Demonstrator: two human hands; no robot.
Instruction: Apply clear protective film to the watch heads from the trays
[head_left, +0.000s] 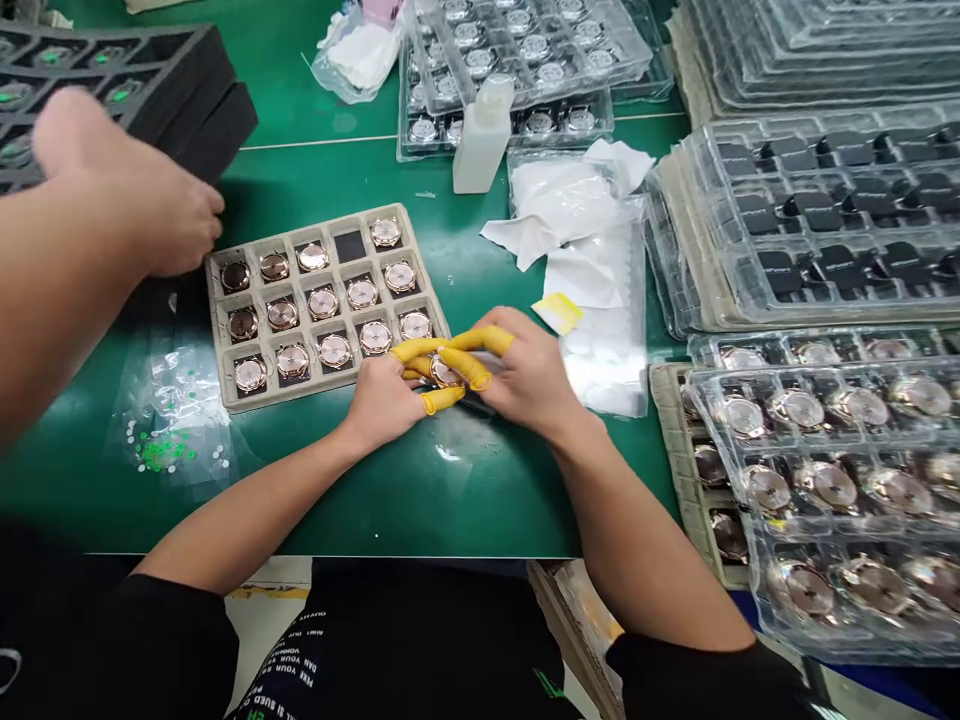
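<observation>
Yellow finger cots (484, 340) pinch a watch (444, 373) dead centre: left hand (382, 395) and right hand (529, 375) both grasp it, face up, low over the green mat (420, 480). Grey tray (300, 397) lies just up-left, touching distance, nearer the left hand; a co-worker's hand (161, 215) rests by black foam trays (202, 110)

A watch case (444, 372) sits between left hand (382, 395) and right hand (525, 375); compartment tray (217, 345) lies just left, bottle (482, 140) behind, clear trays (862, 440) right.
</observation>
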